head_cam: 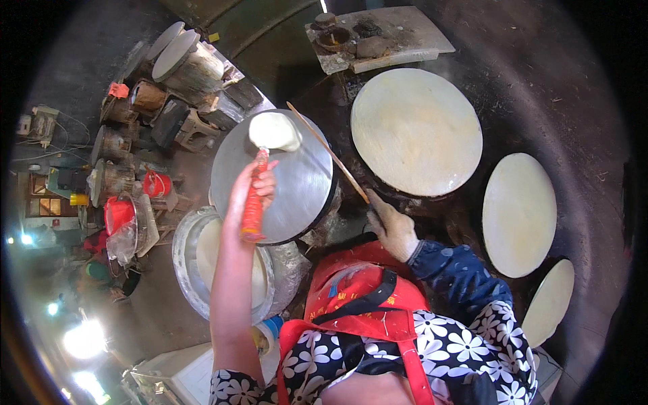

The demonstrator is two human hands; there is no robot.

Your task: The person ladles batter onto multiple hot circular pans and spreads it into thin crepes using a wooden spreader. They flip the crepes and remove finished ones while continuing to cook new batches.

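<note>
My left hand (pixel 255 183), bare, grips the red-wrapped handle (pixel 252 217) of a ladle over a round grey metal griddle (pixel 304 202). White batter (pixel 273 130) covers the ladle's bowl; whether any of it touches the plate I cannot tell. My right hand (pixel 395 228), in a pale work glove, holds a thin wooden stick (pixel 329 152) that slants across the griddle's right edge. Beyond that edge, a large round griddle bears a thin pale sheet of batter (pixel 417 131). Under my left forearm stands a wide metal pot (pixel 185 253) with pale batter in it.
More round pale sheets, one upright oval (pixel 520 215) and one lower (pixel 548 304), lie at the right. A stained slab (pixel 395 40) with small bowls stands at the far side. At the left are drum-like stoves (pixel 187 71), red buckets (pixel 157 183) and a white box (pixel 187 374).
</note>
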